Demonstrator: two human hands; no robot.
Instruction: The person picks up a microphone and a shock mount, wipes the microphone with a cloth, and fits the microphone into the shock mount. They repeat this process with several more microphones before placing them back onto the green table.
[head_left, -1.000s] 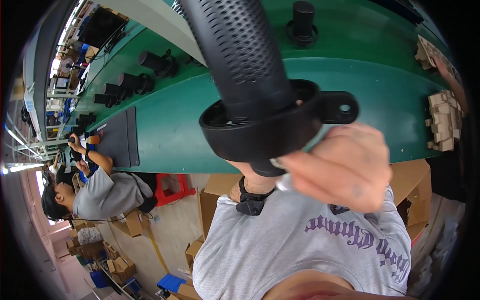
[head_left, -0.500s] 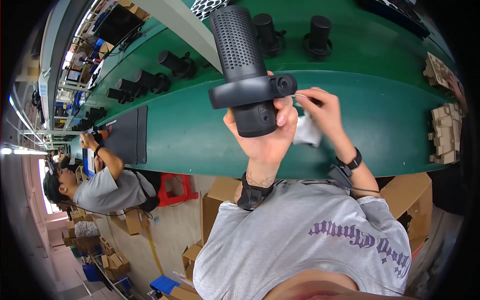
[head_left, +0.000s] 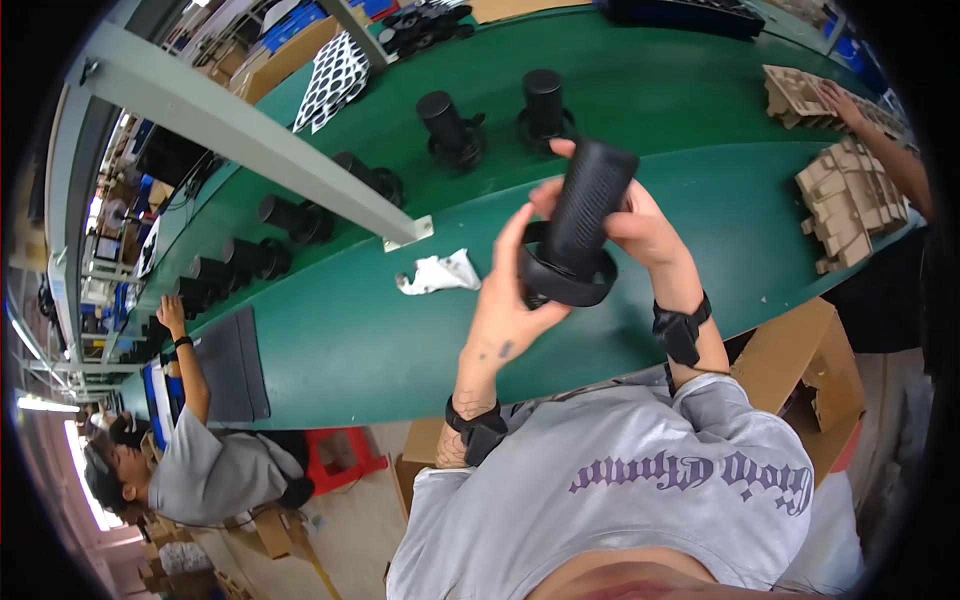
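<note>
A black microphone [head_left: 590,200] with a perforated grille and a wide ring around its lower part is held tilted above the green bench. My left hand [head_left: 503,305] closes around the ring at the lower end. My right hand [head_left: 648,232] wraps the grille side, its thumb against the body; some of its fingers are hidden behind the microphone. A crumpled white cloth [head_left: 440,274] lies on the bench to the left of my left hand. Beyond my hands stand two similar black microphones [head_left: 449,128] on round bases.
A grey metal post [head_left: 250,125] crosses the bench at the left. More microphones [head_left: 296,218] line the far strip, and a dark mat [head_left: 232,368] lies left. Moulded cardboard trays [head_left: 850,195] sit right, near another person's hand [head_left: 842,103]. A co-worker [head_left: 215,460] sits left.
The microphone has been turned and lowered rightward, and my right hand now grips it too. The white cloth, earlier by my right hand, lies to the left. The view has shifted.
</note>
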